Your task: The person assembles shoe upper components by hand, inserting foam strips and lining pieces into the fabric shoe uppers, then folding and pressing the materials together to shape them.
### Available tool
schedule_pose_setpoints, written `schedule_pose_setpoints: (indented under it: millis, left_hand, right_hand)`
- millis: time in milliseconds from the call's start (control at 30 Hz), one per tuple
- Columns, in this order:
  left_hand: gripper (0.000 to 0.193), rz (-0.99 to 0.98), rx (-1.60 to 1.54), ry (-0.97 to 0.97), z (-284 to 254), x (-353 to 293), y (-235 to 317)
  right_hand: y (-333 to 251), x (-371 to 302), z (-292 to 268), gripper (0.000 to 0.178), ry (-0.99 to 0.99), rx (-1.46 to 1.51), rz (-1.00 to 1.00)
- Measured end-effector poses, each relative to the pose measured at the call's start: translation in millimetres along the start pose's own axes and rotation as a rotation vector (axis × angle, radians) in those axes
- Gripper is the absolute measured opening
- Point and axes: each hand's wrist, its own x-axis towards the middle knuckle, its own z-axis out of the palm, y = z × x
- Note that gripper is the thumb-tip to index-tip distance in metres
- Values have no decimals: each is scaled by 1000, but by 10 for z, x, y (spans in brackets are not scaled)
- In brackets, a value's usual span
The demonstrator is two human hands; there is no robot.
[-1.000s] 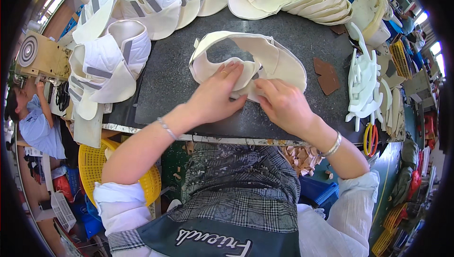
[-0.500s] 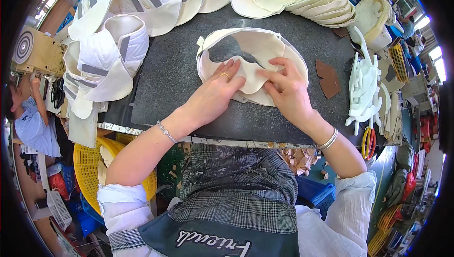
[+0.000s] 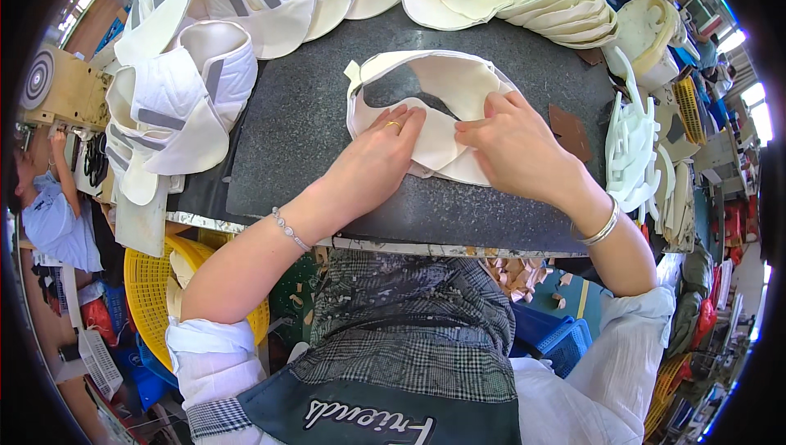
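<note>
A cream, soft shoe upper [image 3: 479, 76] lies opened into a loop on the dark work mat, and the mat shows through its middle. At its near left edge, my left hand [image 3: 372, 158] has its fingers together over the rim, gripping the material. My right hand [image 3: 520, 142] pinches the near edge a little further right, its fingers curled and the thumb mostly hidden. A rounded flap of the upper hangs between the two hands. A small tab sticks out at the upper's far left corner.
White padded uppers with grey strips [image 3: 176, 101] stand at the left and back. A fanned stack of cream pieces [image 3: 565, 15] lies at the far right. Nearby are brown scraps [image 3: 571, 130] and white plastic forms [image 3: 630, 150]. A yellow basket [image 3: 147, 306] sits below left. Another person works far left.
My right hand has shifted along the edge, turned and curled its fingers into a tighter pinch, with its forearm swinging outward right. The flap has changed shape slightly. My left hand has barely moved.
</note>
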Motion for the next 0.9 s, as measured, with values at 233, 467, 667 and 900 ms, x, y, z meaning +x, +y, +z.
schedule_pose_setpoints:
  millis: [233, 467, 667, 900]
  left_hand:
    - [41, -169, -146, 149, -309, -64, -180]
    - [58, 114, 520, -74, -467, -181, -279]
    - [57, -135, 101, -303, -582, 26, -432]
    - [41, -92, -99, -203, -578, -158, -546]
  right_hand:
    - [-402, 334, 485, 58, 238, 854, 124]
    - [-559, 525, 632, 42, 332, 507, 146]
    - [-455, 614, 644, 22, 557, 797, 174]
    - [-388, 587, 659, 20, 426, 868, 129]
